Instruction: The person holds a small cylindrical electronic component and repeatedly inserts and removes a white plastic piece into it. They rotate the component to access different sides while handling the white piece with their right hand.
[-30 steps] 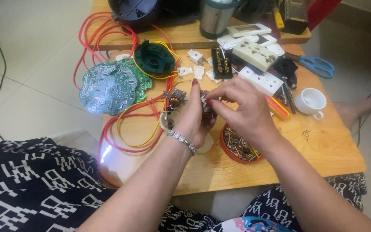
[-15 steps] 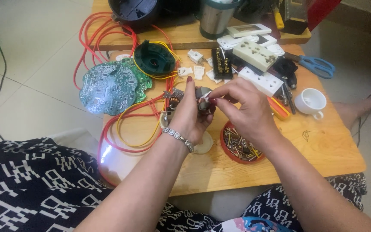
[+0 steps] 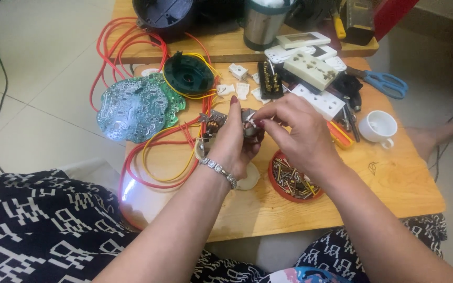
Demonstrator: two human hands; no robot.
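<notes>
My left hand (image 3: 232, 147) grips the small motor (image 3: 247, 128) just above the red screw dish (image 3: 292, 181); right fingers (image 3: 268, 118) pinch its terminal. Tugging harder could snap a wire.

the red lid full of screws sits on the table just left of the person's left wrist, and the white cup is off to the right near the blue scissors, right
Not quite. In the head view the red lid of screws sits under the right hand, to the right of the left hand and its wrist. The white cup is indeed off to the right, near the blue scissors.
</notes>
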